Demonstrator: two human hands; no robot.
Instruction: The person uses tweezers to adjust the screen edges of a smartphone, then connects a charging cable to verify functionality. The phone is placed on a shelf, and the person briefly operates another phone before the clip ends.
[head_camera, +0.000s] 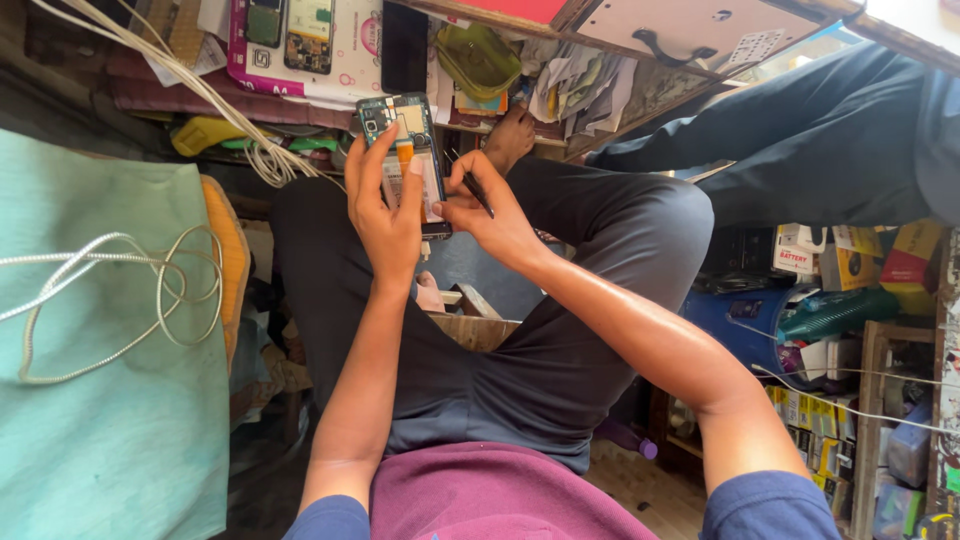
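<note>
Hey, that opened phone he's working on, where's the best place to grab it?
Grip the opened phone by its long side edges, probably from behind, as the left hand does: its exposed inner face is up, and the right hand works there with a thin dark tool.

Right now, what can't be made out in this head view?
- Tool tip: hidden behind the right hand.
- Opened phone: lower end covered by the left hand; parts too small to identify.
- Boxes: partly cut off by the right edge.
</note>
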